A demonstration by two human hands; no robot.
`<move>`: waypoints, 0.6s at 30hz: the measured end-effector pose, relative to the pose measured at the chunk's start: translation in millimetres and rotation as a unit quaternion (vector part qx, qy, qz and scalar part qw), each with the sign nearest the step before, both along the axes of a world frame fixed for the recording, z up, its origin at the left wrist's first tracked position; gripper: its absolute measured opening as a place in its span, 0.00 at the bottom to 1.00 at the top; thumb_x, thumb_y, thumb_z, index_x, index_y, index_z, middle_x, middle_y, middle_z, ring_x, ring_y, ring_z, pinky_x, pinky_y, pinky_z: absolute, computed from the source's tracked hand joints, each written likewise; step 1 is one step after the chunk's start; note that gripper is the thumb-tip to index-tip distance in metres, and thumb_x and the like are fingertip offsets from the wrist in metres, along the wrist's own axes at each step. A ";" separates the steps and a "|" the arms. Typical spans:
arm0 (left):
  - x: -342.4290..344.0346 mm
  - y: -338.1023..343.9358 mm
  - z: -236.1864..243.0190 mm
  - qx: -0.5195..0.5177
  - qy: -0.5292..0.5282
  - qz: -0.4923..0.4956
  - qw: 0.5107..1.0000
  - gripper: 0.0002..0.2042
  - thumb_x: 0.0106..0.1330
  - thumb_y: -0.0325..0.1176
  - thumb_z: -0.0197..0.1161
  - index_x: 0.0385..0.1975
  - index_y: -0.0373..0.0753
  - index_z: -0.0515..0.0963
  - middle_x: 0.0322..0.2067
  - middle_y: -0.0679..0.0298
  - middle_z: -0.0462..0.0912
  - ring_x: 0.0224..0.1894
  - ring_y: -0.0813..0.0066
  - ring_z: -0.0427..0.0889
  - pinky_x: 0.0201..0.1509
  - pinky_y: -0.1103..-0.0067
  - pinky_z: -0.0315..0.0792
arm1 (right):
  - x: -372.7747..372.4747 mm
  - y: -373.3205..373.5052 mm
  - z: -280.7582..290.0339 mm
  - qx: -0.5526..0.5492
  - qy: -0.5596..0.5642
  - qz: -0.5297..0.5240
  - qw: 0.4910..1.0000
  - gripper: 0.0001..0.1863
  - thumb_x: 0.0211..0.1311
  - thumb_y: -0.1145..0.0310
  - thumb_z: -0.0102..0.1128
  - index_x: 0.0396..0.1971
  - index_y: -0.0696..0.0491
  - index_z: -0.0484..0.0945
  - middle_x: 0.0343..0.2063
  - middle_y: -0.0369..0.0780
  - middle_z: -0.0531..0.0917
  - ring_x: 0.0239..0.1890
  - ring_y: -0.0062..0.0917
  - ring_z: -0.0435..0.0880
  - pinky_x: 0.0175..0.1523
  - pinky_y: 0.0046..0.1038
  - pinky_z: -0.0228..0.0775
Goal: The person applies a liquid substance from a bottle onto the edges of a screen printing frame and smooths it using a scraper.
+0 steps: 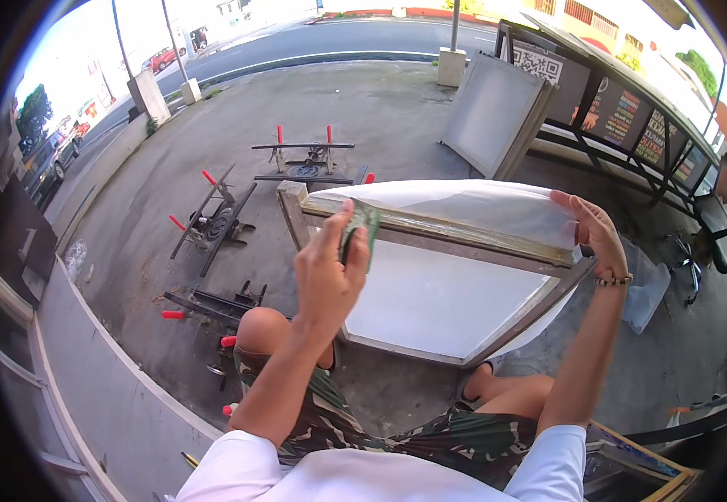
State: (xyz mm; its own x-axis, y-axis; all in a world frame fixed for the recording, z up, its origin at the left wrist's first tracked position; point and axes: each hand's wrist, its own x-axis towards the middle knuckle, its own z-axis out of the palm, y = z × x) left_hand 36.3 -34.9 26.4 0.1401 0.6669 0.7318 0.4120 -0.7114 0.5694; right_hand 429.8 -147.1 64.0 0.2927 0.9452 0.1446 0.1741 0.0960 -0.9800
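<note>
A rectangular frame (506,339) with brownish-grey bars stands tilted before my knees, its inside lined with white. Along its upper bar runs a shiny strip like clear tape (464,226). A white sheet (439,197) drapes over the far side of that bar. My left hand (330,268) is closed on a dark green flat pad (365,234), held at the bar's left part; its exact kind is unclear. At the bar's right end, the fingers of my right hand (591,230) grip the white sheet's edge; the thumb is partly hidden.
Several dark metal clamp stands with red handles, one a metal stand (305,163), lie on the concrete ground to the left. A large grey panel box (493,109) leans ahead. Clear plastic (646,289) lies at right. A low wall (141,402) borders the left.
</note>
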 end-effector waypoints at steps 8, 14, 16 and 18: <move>-218.8 52.4 -8.5 -0.059 0.053 0.113 0.990 0.16 0.68 0.32 0.64 0.54 0.35 0.78 0.33 0.60 0.84 0.29 0.76 0.81 0.33 0.76 0.74 | 47.8 2.6 -13.0 -0.050 -0.150 -0.043 0.986 0.33 0.74 0.42 0.47 0.64 0.53 0.74 0.58 0.38 0.79 0.54 0.21 0.75 0.59 0.26 0.65; -377.8 -7.6 -158.2 -0.391 -0.171 0.203 0.881 0.20 0.69 0.35 0.65 0.58 0.39 0.73 0.33 0.69 0.82 0.28 0.88 0.74 0.25 0.87 0.66 | 14.7 2.1 0.0 -0.055 -0.299 -0.032 0.952 0.36 0.76 0.40 0.37 0.70 0.52 0.66 0.68 0.42 0.69 0.71 0.30 0.62 0.74 0.35 0.50; -390.1 -52.2 -207.2 -0.455 -0.227 0.230 0.830 0.19 0.68 0.34 0.67 0.54 0.35 0.71 0.30 0.68 0.81 0.23 0.88 0.71 0.21 0.86 0.64 | 0.5 3.4 5.6 -0.047 -0.349 -0.010 0.936 0.36 0.76 0.39 0.37 0.70 0.51 0.65 0.68 0.42 0.69 0.71 0.30 0.61 0.75 0.35 0.48; -397.4 -91.7 -271.2 -0.512 -0.276 0.230 0.780 0.19 0.66 0.36 0.69 0.51 0.35 0.71 0.28 0.70 0.79 0.23 0.89 0.72 0.20 0.88 0.62 | -4.3 2.7 8.3 -0.056 -0.341 -0.016 0.938 0.36 0.76 0.40 0.36 0.71 0.51 0.64 0.69 0.40 0.67 0.72 0.29 0.60 0.76 0.35 0.45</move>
State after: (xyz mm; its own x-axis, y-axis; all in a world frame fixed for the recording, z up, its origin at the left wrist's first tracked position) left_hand -361.1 -126.6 -244.8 -0.4352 0.8282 -0.3532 -0.0188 0.3838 0.9232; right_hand 425.5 -144.4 72.4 0.1964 0.9579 0.2094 0.7658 -0.0165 -0.6428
